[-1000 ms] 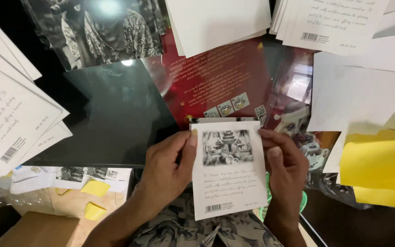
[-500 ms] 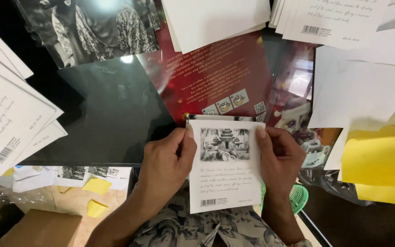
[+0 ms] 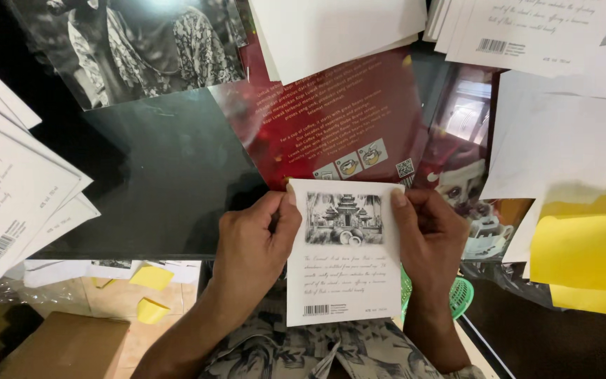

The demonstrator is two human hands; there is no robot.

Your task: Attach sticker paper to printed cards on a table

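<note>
A white card (image 3: 344, 253) sits low in the middle of the frame, held between both hands. The left hand (image 3: 254, 242) grips its left edge, thumb pressed on the upper left corner of the face, the other fingers curled behind. The right hand (image 3: 429, 238) grips the right edge the same way, thumb on the upper right corner. The card lies directly between the two hands, touching both, above the person's patterned lap.

The card is a tall rectangle, its long axis running up and down the frame with only a slight tilt. Its top points toward the upper part of the frame: a grey sketch-like picture of a tiered building fills the upper part, lines of cursive script run below it, and a small barcode sits near the bottom edge. The paper looks stiff, matte and flat.

Just above the card's top edge lies a glossy dark red sheet (image 3: 331, 119) with small printed pictures. A dark glass tabletop (image 3: 156, 182) reflects light in the left middle of the frame. Stacks of similar white cards (image 3: 15, 189) fan out at the left edge, and more white paper (image 3: 338, 31) lies at the top. Yellow paper (image 3: 587, 256) lies at the right. A brown cardboard box (image 3: 64, 347) shows in the lower left, and a green plastic basket (image 3: 461, 295) peeks out beside the right wrist.
</note>
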